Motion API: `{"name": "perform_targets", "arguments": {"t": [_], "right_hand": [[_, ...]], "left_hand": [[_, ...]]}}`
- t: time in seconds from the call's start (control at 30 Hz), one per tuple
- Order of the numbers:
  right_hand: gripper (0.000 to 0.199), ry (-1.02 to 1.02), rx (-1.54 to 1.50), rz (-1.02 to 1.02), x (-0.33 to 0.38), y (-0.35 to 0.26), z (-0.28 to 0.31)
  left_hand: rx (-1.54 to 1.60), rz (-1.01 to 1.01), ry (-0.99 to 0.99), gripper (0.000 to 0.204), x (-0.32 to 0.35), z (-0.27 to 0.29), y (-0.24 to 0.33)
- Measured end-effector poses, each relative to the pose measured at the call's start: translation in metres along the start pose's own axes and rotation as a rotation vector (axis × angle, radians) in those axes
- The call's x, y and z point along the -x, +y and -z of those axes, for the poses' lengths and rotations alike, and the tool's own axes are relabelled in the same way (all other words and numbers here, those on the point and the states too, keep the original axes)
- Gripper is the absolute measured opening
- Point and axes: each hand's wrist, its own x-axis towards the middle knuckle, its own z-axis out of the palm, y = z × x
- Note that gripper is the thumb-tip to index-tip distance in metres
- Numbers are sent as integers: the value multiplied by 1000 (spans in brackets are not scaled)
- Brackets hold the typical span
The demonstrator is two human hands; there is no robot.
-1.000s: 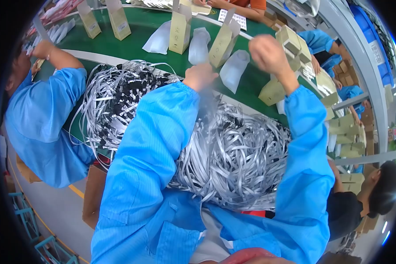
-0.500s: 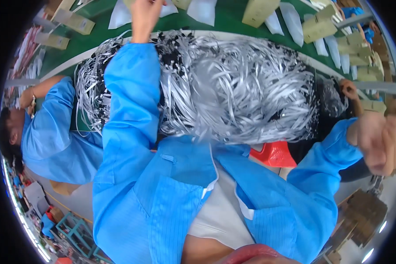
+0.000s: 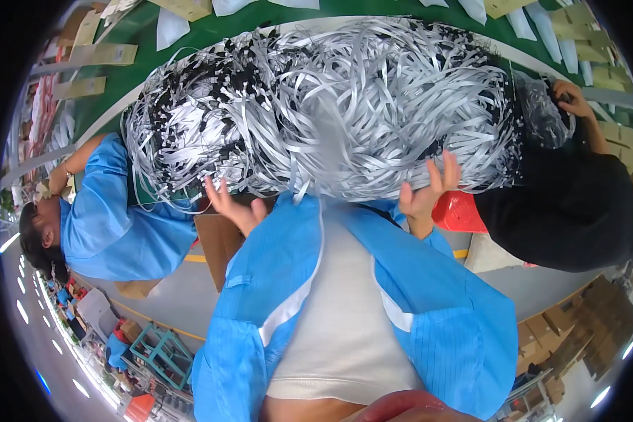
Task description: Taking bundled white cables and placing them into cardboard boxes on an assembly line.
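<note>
Strips, silver and grey and thin like ribbons, lie in one big tangled pile (image 3: 344, 105) on the green surface (image 3: 119, 91), and some strips have small black ends. The pile fills most of the top of the view and hangs over the near edge of the surface. The left hand (image 3: 233, 204) is held up just under the pile's near edge, palm up, with its fingers (image 3: 214, 191) spread open and holding nothing; the tips touch the hanging strips. The right hand (image 3: 425, 193) is also raised at the pile's near edge, with its fingers (image 3: 450, 169) spread wide and pressed against the strips, not closed on any. Both arms wear blue sleeves, and an open blue coat (image 3: 429, 309) hangs over a white shirt. A brown box (image 3: 218, 239) sits below the left hand. A red thing (image 3: 461, 212) sits right beside the right hand. On the left, another person in a blue coat (image 3: 112, 218) leans at the surface. On the right, a person in black (image 3: 570, 204) has a hand (image 3: 573, 98) on a clear bag by the pile. Tan cards (image 3: 98, 55) and white bags (image 3: 170, 29) lie on the far green part.
</note>
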Motion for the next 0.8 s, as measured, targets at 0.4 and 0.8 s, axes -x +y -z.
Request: {"name": "perform_targets", "arguments": {"t": [0.4, 0.8], "right_hand": [[64, -79, -25, -137, -42, -7, -36], [62, -104, 69, -148, -52, -8, -40]], "left_hand": [[234, 88, 58, 66, -46, -53, 9], [279, 104, -97, 63, -76, -55, 3]]}}
